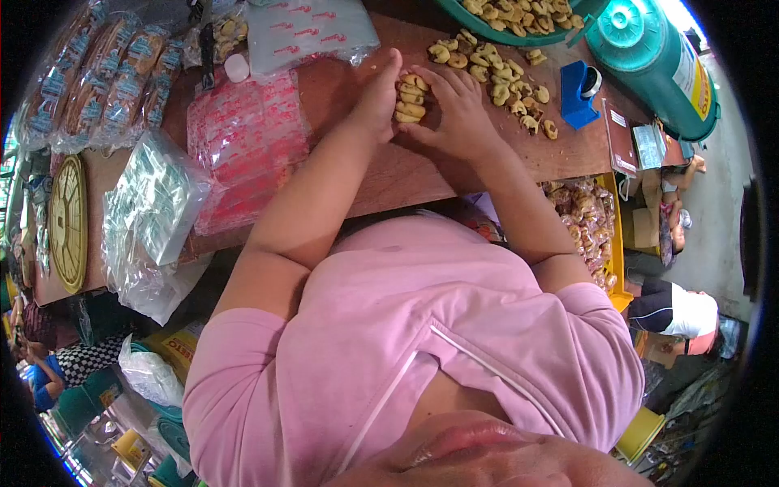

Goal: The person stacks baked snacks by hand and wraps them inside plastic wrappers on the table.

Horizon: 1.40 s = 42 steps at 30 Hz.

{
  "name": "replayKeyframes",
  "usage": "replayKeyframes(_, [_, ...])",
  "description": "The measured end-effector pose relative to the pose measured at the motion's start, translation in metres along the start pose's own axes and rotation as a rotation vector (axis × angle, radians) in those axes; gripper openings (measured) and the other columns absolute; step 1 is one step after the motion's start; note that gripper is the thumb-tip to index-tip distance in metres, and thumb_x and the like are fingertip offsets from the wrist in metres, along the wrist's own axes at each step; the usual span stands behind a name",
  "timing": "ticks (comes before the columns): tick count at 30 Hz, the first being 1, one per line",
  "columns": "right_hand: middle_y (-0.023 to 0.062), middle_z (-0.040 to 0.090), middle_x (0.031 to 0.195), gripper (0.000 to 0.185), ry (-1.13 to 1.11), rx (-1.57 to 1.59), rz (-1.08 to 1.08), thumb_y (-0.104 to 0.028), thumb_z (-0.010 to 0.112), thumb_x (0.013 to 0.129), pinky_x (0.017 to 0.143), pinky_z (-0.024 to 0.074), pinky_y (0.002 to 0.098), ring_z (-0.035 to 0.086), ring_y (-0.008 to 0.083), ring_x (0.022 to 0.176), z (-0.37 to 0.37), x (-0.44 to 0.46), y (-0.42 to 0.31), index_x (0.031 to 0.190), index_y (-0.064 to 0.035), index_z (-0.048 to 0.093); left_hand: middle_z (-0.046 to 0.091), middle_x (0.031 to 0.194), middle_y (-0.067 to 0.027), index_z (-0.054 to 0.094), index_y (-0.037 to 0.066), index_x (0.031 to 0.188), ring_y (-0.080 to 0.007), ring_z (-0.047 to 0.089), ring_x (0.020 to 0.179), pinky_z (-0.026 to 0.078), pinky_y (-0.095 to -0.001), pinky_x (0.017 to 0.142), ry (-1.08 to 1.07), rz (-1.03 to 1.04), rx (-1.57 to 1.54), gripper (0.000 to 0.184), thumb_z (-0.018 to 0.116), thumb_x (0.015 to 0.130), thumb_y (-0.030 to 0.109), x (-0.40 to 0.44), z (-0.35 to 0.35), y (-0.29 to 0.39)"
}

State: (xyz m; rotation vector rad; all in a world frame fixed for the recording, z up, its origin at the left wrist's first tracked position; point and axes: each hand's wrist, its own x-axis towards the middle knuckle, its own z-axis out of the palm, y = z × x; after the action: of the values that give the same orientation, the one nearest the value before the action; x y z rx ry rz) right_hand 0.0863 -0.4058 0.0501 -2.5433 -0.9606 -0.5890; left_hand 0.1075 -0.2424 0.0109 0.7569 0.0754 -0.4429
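Observation:
Between my hands, on the brown wooden table point(357, 191), is a short row of pale yellow-brown cookies point(411, 101) pressed together. My left hand point(378, 101) stands on edge along their left side, its palm against them. From the right, my right hand point(456, 107) closes on the row, with the thumb at the near end and the fingers at the far end. Several loose curved cookies point(507, 77) lie scattered just beyond my right hand. Some of the fingertips are hidden behind the cookies.
A green basin point(487, 31) of cookies stands at the back. Red-printed plastic bags point(243, 142), clear bags point(154, 199) and packed bread point(105, 77) lie left. A blue tape dispenser point(578, 96) and green drum point(649, 61) are right. A yellow crate point(618, 243) holds packed goods.

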Motion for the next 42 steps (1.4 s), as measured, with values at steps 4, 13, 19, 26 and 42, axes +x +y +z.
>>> replayKeyframes(4, [0.0172, 0.059, 0.133, 0.090, 0.005, -0.016, 0.016, -0.049, 0.083, 0.075, 0.109, 0.0377, 0.0527, 0.052, 0.0397, 0.125, 0.007, -0.003, -0.008, 0.151, -0.0138, 0.048, 0.071, 0.092, -0.0054, 0.066, 0.011, 0.106, -0.0174, 0.071, 0.076, 0.060, -0.0320, 0.061, 0.032, 0.029, 0.131, 0.062, 0.040, 0.102, 0.068, -0.001, -0.003, 0.000])
replayKeyframes(13, [0.0239, 0.060, 0.133, 0.088, -0.002, 0.104, 0.161, -0.047, 0.084, 0.077, 0.110, 0.0408, 0.0521, 0.053, 0.0440, 0.127, -0.020, -0.039, -0.005, 0.148, -0.0092, 0.050, 0.069, 0.100, -0.0073, 0.065, 0.007, 0.114, -0.0168, 0.069, 0.086, 0.057, -0.0326, 0.079, 0.014, 0.133, 0.210, 0.058, 0.041, 0.107, 0.059, 0.000, 0.005, -0.015])
replayKeyframes(19, [0.0195, 0.059, 0.141, 0.086, -0.353, 0.967, 0.337, -0.031, 0.087, 0.081, 0.113, 0.0420, 0.0421, 0.054, 0.0315, 0.134, -0.035, -0.089, -0.019, 0.152, -0.0049, 0.046, 0.068, 0.102, -0.0089, 0.063, 0.004, 0.115, -0.0204, 0.067, 0.096, 0.054, -0.0357, 0.087, 0.411, 0.709, 0.902, 0.027, 0.048, 0.109, 0.025, -0.046, -0.006, 0.036])
replayKeyframes(26, [0.0143, 0.060, 0.140, 0.079, -0.587, 1.140, 0.101, -0.027, 0.084, 0.086, 0.113, 0.0415, 0.0372, 0.055, 0.0232, 0.131, 0.005, -0.074, -0.046, 0.152, -0.0037, 0.047, 0.069, 0.114, -0.0189, 0.069, 0.005, 0.110, -0.0378, 0.062, 0.116, 0.047, -0.0460, 0.102, 0.539, 0.832, 2.046, 0.028, 0.071, 0.091, 0.026, -0.114, -0.130, 0.115])
replayKeyframes(42, [0.0142, 0.065, 0.135, 0.066, 0.212, 1.148, 0.547, -0.012, 0.076, 0.088, 0.108, 0.0461, 0.0362, 0.061, 0.0251, 0.124, -0.004, -0.112, 0.068, 0.149, -0.0108, 0.053, 0.059, 0.136, -0.0166, 0.067, 0.005, 0.091, -0.0376, 0.054, 0.130, 0.045, -0.0461, 0.107, 0.652, 0.466, 2.035, 0.018, 0.072, 0.087, 0.021, -0.162, -0.148, 0.086])
